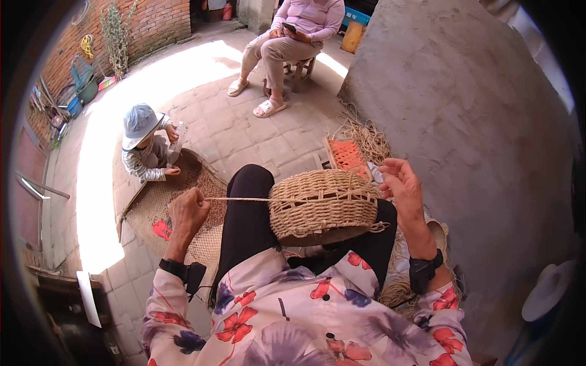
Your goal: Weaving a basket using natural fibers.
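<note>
I see left hand point(189, 211) clamped on cord point(241, 199), likely for tension; basket point(323, 204) across lap point(247, 226), probably for steadiness; right hand point(403, 186) parted.

Lighting, on my feed: bright daylight; one curved sun strip point(94, 195), blown white, across the pale grey stone-paved floor point(262, 146); soft shade over the round tan woven-fibre basket point(323, 210) and the rough grey plaster wall point(458, 122). Optics: black circular vignette; red brick wall point(160, 23) bowed toward the rim; basket weave legible.
</note>
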Demonstrator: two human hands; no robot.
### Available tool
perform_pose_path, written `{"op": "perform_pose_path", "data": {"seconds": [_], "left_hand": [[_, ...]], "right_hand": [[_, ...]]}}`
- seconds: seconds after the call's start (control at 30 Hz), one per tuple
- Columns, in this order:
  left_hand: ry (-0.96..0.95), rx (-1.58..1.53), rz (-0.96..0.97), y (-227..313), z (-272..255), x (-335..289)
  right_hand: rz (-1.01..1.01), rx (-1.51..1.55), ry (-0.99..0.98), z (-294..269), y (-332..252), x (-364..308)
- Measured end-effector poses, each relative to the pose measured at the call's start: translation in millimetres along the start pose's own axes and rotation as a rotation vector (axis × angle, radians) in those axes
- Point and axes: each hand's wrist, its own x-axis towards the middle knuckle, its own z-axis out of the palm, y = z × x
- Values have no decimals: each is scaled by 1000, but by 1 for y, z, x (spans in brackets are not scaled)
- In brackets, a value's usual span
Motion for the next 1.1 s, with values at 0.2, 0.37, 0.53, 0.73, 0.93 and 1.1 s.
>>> {"op": "perform_pose_path", "data": {"seconds": [0.2, 0.37, 0.53, 0.73, 0.93, 1.1], "left_hand": [[-68, 236, -423, -127, 3, -64], [-131, 221, -529, -181, 24, -104], [29, -64, -366, -122, 41, -60], [-317, -522, 328, 103, -25, -33], [-287, -211, 613, 139, 3, -50], [-175, -236, 593, 135, 13, -50]], "right_hand": [[40, -77, 20, 0, 32, 0], [37, -63, -19, 6, 30, 3], [-162, -313, 56, 13, 31, 12], [-669, -484, -201, 68, -14, -14], [-806, -892, -525, 130, 5, -66], [-593, -763, -428, 134, 15, -63]]}}
